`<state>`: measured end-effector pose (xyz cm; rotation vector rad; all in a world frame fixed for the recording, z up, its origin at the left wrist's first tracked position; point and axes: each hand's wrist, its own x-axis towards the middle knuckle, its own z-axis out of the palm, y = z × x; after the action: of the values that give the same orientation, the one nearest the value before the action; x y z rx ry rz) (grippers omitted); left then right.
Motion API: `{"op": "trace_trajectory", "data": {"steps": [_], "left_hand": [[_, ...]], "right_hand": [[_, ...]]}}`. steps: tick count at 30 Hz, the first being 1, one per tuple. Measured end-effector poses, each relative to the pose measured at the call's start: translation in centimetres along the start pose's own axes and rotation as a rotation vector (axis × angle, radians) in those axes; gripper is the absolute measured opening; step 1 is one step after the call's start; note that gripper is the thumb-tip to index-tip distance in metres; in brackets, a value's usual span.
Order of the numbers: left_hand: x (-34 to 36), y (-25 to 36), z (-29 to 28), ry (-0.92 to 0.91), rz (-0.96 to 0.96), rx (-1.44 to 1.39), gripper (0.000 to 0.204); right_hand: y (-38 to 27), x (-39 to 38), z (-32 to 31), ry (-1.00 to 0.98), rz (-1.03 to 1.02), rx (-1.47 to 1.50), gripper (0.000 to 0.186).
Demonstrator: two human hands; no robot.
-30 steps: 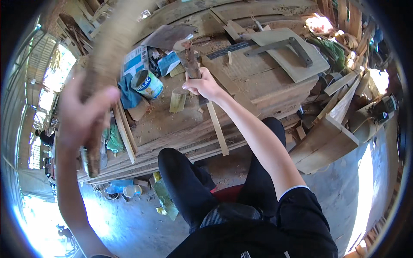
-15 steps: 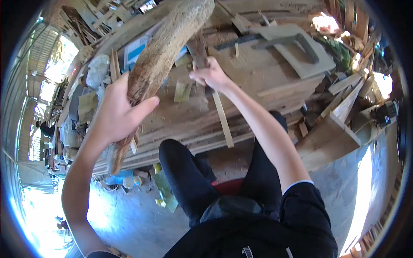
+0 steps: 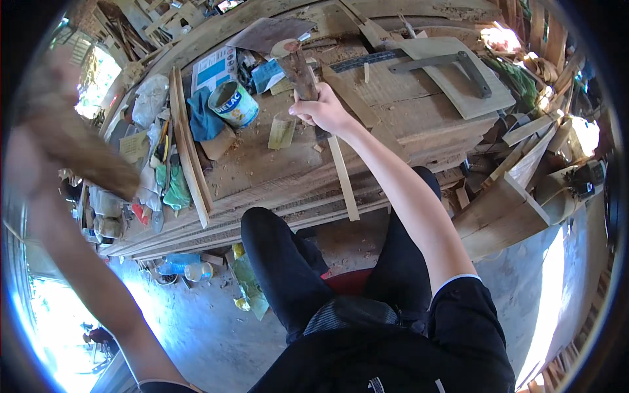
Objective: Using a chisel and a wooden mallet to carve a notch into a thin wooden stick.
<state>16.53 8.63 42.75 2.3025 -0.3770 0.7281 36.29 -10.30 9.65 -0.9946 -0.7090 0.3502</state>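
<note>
My left hand (image 3: 31, 160) is swung out to the far left, gripping a thick rough length of wood (image 3: 92, 154), both blurred by motion. My right hand (image 3: 324, 111) is closed round an upright wooden handle or stick (image 3: 298, 69) with a flat, battered top, over the workbench (image 3: 249, 164). A dark narrow part shows beneath that fist; its lower end is unclear. A pale thin strip (image 3: 344, 183) runs from there past the bench's front edge. A small yellowish translucent piece (image 3: 280, 133) lies left of my right hand, near a printed can (image 3: 234, 105).
A square tool (image 3: 472, 75) rests on a grey board (image 3: 485, 105) at the back right. Long slats (image 3: 190, 170), bags (image 3: 147, 105) and a blue cloth (image 3: 204, 118) crowd the left. Wood offcuts (image 3: 498, 223) lean at the right. My knees are under the bench's front edge.
Since half a second ago, my left hand and the thick wood have swung from near the middle away to the far left. My right hand has stayed nearly in place.
</note>
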Motion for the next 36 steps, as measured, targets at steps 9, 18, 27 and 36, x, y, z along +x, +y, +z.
{"op": "trace_trajectory", "data": {"steps": [9, 18, 27, 36], "left_hand": [[-1.2, -0.4, 9.5, -0.396, -0.384, 0.216, 0.051], [3.4, -2.8, -6.8, -0.238, -0.215, -0.172, 0.036], [-4.5, -3.2, 11.5, -0.398, -0.329, 0.027, 0.037], [0.5, 0.4, -3.3, -0.153, -0.099, 0.0, 0.045]], "right_hand": [[0.7, -0.9, -0.7, 0.014, 0.007, -0.089, 0.024], [0.4, 0.1, -0.1, -0.035, 0.035, 0.031, 0.022], [0.6, -0.8, -0.4, 0.016, 0.044, 0.012, 0.021], [0.8, 0.0, 0.0, -0.023, 0.039, -0.022, 0.021]]}}
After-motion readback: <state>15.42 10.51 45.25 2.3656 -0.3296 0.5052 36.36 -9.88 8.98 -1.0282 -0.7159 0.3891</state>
